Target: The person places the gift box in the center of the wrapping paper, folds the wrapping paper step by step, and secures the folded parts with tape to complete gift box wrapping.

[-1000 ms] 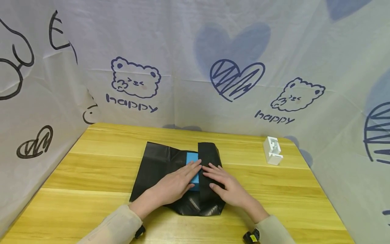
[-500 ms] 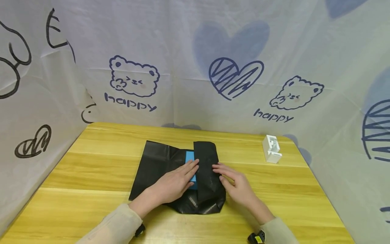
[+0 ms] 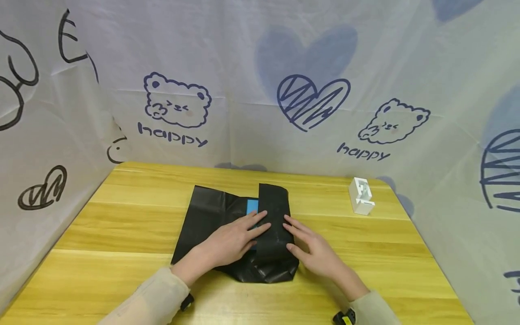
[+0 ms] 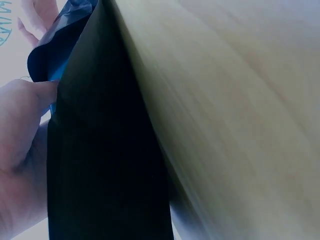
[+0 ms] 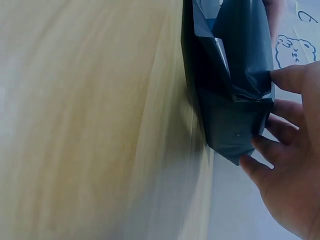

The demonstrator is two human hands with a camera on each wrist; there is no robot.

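Both bare hands work at one bundle on a yellow wood-grain table (image 3: pixel 101 234). The left hand (image 3: pixel 227 243) lies over the top, fingers nearly straight and spread, fingertips resting on the upturned black flap (image 3: pixel 274 201); it grips nothing. The right hand (image 3: pixel 318 253) sits at the bundle's right side, fingers apart, tips touching the film along the folded edge; the right wrist view shows the contact, no pinch.

Between them: a thin, glossy black wrapping (image 3: pixel 205 210), plastic by its sheen, sheet or bag I cannot tell. Inside, a light-blue box-shaped object (image 3: pixel 252 206), mostly covered, a strip showing just left of the flap, partly hidden by the left hand. The wrapping's left part extends flat on the table, unfolded. Near side is crumpled.

Risks, as judged. The film looks springy; with fingertips alone holding the flap, lifting the left hand early could let it rise and uncover the blue object. Uneven pressing from the right might skew the fold or slide the object leftward. Slack at the near corner could stay bunched, leaving a gap there.

Well apart, toward the far right corner: a white block-like item (image 3: pixel 360 201) with a recess, untouched. Behind, a pale cloth backdrop (image 3: pixel 243 54) with drawn bears and hearts.
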